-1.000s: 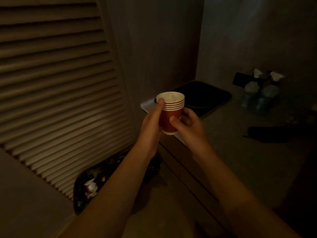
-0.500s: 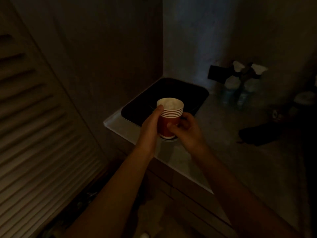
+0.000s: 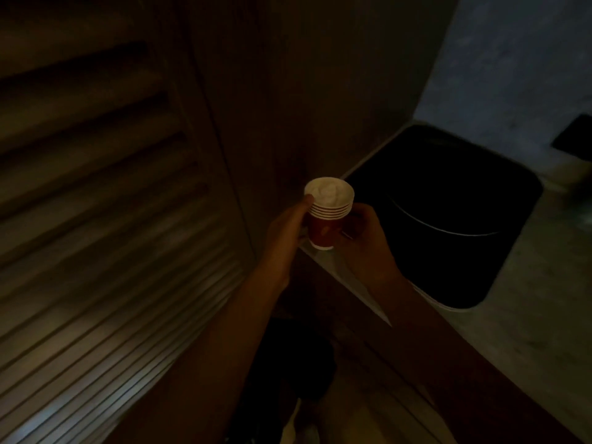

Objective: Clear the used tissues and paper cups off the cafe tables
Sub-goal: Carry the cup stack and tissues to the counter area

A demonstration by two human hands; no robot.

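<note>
The scene is very dark. Both hands hold one stack of paper cups (image 3: 326, 221) in the air, above the near left corner of the tabletop (image 3: 541, 318). The cups are red with pale rims, nested one in another, and the stack stands upright. Several rims show one under another at the top. Inside the top cup there is something white and crumpled, probably a tissue (image 3: 330, 192), but the light is too weak to be sure.

The left hand (image 3: 285, 235) is on the left side of the stack. Its fingers are curled around the cup wall, and the thumb tip presses on the top rim. The right hand (image 3: 365, 235) is on the right side, with the fingers curled around the lower part of the stack, so both hands grip it.

On the tabletop, just to the right of the hands, there is a big black opening with rounded corners (image 3: 448, 219). It looks like a sink or a bin set in the surface; I cannot tell which. A thin curved bright line shows inside it. The stack is beside the left edge of this opening, not above it.

To the left stands a door with horizontal slats (image 3: 96, 235). Behind the cups is a plain dark wooden panel (image 3: 272, 91). The wall (image 3: 512, 59) behind the tabletop is grey.
</note>
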